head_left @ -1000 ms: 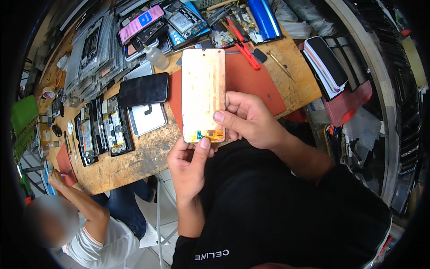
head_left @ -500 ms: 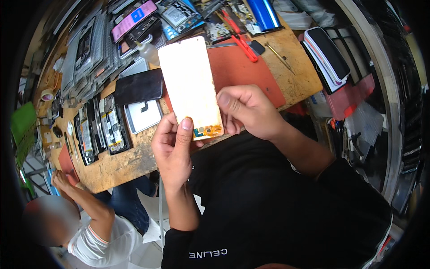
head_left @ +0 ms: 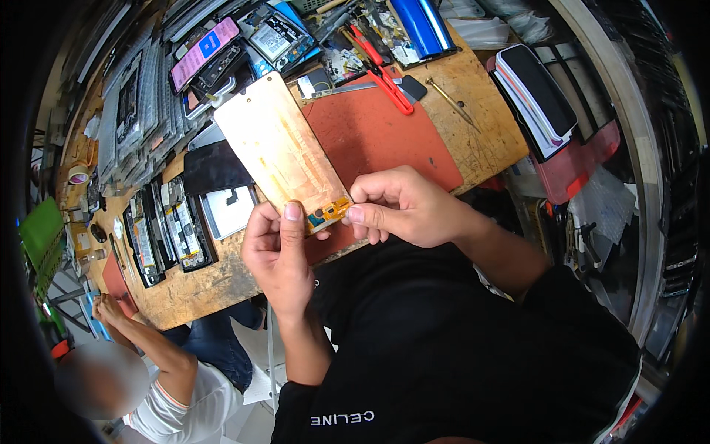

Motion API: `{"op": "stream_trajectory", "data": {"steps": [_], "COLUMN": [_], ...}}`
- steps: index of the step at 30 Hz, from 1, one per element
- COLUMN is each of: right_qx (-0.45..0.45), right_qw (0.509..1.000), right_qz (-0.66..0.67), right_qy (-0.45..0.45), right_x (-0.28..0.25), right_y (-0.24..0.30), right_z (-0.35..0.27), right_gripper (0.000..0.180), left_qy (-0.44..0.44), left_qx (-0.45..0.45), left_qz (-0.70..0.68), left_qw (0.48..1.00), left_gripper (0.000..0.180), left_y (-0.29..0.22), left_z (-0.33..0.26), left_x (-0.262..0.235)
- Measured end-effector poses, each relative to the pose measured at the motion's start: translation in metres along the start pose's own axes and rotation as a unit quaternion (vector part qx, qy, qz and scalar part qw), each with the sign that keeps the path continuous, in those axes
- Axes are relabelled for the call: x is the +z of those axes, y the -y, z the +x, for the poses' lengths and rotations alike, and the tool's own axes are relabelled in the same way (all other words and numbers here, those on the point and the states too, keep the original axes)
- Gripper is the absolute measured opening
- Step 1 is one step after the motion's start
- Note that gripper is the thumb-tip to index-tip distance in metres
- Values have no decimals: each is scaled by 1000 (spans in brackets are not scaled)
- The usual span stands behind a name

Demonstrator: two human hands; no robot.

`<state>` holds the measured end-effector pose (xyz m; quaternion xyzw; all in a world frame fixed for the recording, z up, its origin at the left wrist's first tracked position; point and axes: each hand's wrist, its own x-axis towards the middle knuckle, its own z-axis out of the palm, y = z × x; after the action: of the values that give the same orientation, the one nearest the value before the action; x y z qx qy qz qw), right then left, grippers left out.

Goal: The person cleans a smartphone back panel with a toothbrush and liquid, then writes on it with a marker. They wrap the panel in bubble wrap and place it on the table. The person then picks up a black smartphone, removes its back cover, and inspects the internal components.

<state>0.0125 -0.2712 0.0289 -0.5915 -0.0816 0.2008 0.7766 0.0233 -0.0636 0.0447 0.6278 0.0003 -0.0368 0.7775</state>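
A phone screen point(head_left: 285, 140) is held with its coppery, shiny back facing up, tilted with its top end toward the far left. My left hand point(head_left: 281, 255) grips its lower left corner, thumb on top and fingers underneath. At the lower right corner, my right hand point(head_left: 410, 207) pinches thumb and forefinger at the orange flex cable point(head_left: 336, 209). The exact spot under those fingertips is hidden. Beneath the screen lies a red-brown work mat point(head_left: 384, 133) on the wooden bench point(head_left: 492, 111).
Red-handled pliers point(head_left: 390, 90) and a brass-coloured screwdriver point(head_left: 451, 100) lie beyond the mat. Opened phones point(head_left: 181, 222) and a dark phone panel point(head_left: 214, 169) are at left. Stacked wrapped panels point(head_left: 140, 111) stand behind. Another person point(head_left: 185, 392) sits at lower left.
The screen's top end has swung left and its glare has lessened, showing the coppery back. My right hand has moved from the right edge down to the flex cable corner.
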Motion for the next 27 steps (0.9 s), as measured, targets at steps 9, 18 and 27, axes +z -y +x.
{"op": "stream_trajectory", "data": {"steps": [9,18,27], "right_qx": [11,14,7], "right_qw": [999,999,1000], "right_qz": [26,19,4], "right_qy": [46,40,27], "right_x": [-2,0,0], "right_y": [7,11,1], "right_z": [-4,-8,-5], "right_gripper": [23,15,12], "left_qy": [3,21,-14], "left_qx": [-36,-27,20], "left_qz": [-27,-51,-29], "left_qw": [999,998,999], "left_gripper": [19,20,16], "left_y": [6,11,14], "left_z": [1,1,-23], "left_x": [-4,-7,-14]}}
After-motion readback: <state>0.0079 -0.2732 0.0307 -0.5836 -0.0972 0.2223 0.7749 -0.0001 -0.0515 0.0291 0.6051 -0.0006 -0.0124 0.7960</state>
